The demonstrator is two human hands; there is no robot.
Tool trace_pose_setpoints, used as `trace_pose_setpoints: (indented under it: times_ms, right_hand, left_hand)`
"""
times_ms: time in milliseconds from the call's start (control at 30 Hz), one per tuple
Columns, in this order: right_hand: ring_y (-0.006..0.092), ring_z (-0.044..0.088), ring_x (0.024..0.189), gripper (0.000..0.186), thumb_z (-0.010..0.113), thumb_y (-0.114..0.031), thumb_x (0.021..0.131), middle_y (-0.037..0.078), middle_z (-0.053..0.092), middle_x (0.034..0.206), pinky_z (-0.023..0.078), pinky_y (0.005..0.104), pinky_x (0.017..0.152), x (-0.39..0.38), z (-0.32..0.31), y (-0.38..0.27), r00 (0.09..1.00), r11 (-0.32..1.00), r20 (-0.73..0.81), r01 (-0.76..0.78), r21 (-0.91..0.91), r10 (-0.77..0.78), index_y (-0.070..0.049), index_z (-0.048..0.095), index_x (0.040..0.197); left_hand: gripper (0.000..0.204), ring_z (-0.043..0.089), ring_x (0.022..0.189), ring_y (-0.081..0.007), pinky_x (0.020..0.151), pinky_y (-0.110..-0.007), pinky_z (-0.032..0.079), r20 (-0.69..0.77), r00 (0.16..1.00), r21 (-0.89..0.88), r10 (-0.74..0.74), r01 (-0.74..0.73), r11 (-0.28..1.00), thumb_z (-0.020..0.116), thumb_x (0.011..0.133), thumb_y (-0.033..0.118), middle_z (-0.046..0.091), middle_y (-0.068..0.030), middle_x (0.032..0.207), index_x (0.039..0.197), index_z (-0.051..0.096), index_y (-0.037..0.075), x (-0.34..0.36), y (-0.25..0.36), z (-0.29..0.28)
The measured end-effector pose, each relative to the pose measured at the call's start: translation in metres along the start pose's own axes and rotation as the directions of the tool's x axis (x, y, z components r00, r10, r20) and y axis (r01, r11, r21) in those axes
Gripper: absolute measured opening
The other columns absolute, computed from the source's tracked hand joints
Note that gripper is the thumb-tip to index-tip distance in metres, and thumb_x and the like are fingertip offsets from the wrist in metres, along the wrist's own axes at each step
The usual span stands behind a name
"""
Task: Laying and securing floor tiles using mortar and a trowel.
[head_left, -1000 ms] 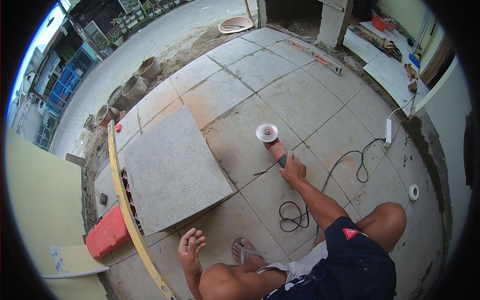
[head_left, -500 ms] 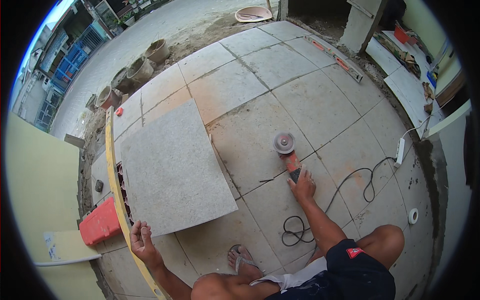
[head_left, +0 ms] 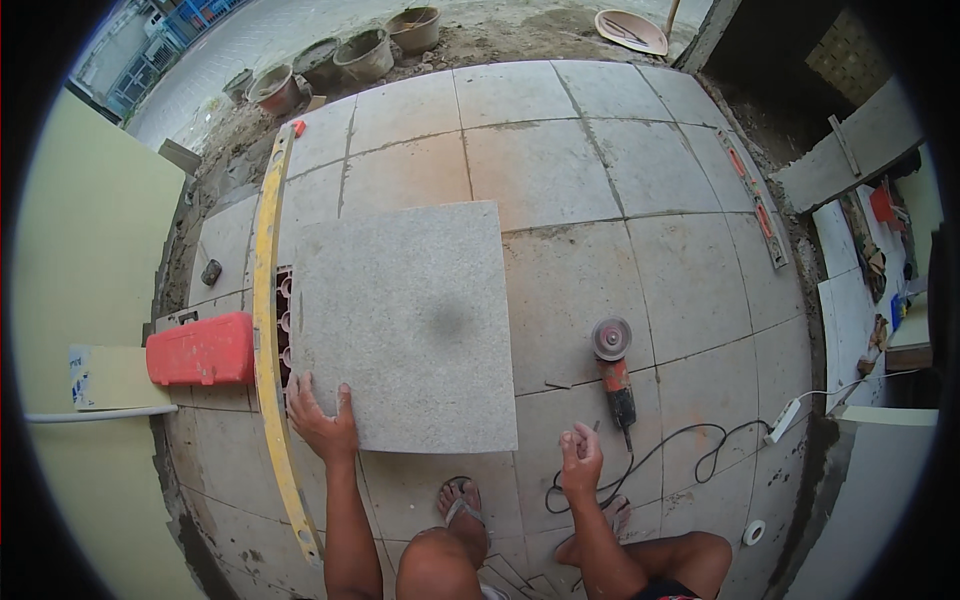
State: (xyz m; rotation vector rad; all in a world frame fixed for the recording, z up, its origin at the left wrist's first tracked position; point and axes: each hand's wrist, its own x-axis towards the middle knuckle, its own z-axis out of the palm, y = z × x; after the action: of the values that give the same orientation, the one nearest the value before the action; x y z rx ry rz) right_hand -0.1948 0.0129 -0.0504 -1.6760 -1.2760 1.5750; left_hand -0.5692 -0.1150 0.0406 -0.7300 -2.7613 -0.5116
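A large square grey tile (head_left: 410, 290) lies flat, raised on a dark red plastic crate (head_left: 284, 320) that shows along its left side. At the tile's near left corner rests my left hand (head_left: 322, 425), fingers spread, thumb on the face and fingertips by the left edge. My right hand (head_left: 581, 465) is held up to the right of the tile, its fingers closed in a pinch on a thin dark stick (head_left: 597, 426). Beyond that hand an angle grinder (head_left: 617, 385) lies on the floor, disc pointing away.
A long yellow level (head_left: 266, 240) runs along the crate's left side, beside a red case (head_left: 205, 350). Another level (head_left: 752, 195) lies at the far right. The grinder's black cord (head_left: 690, 430) loops towards a white power strip (head_left: 782, 422). A white tape roll (head_left: 754, 532) sits nearby; several buckets (head_left: 363, 55) stand beyond.
My right hand has let go of the grinder and come back nearer me. My left hand has moved onto the tile's corner. The view has turned and shifted.
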Motion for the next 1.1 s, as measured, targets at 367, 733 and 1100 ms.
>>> trace_pose_setpoints:
  times_ms: [367,733,1100]
  right_hand:
    - [0.0172,0.062,0.089,0.050,0.072,-0.044,0.093,0.008,0.068,0.102,0.055,0.0345,0.075,-0.018,0.100,-0.162,0.855,0.919,0.338,-0.370,-0.135,0.394,0.000,0.066,0.115]
    - [0.0154,0.063,0.081,0.055,0.071,-0.050,0.093,0.005,0.069,0.104,0.051,0.0312,0.061,-0.078,0.104,-0.326,0.885,0.930,0.287,-0.340,-0.141,0.367,-0.003,0.064,0.121]
    - [0.0144,0.061,0.071,0.040,0.069,-0.032,0.097,0.010,0.069,0.089,0.053,0.0316,0.055,-0.275,-0.147,-0.527,0.846,0.825,0.132,-0.451,-0.342,0.517,0.006,0.070,0.111]
  left_hand:
    - [0.077,0.049,0.130,-0.0384,0.106,-0.055,0.037,0.337,0.893,-0.122,-0.299,0.356,0.926,0.082,0.077,0.051,0.053,-0.0163,0.138,0.137,0.051,0.015,0.052,-0.007,-0.038]
    - [0.085,0.067,0.113,-0.0392,0.093,-0.047,0.053,0.673,0.462,0.231,-0.577,0.609,0.759,0.063,0.081,0.075,0.069,-0.0235,0.120,0.121,0.066,-0.001,0.183,-0.006,-0.157]
    - [0.070,0.070,0.087,-0.0192,0.075,-0.035,0.055,0.950,0.153,-0.007,-0.273,0.882,0.471,0.078,0.086,0.051,0.073,-0.0181,0.097,0.103,0.068,-0.016,-0.033,0.065,-0.389]
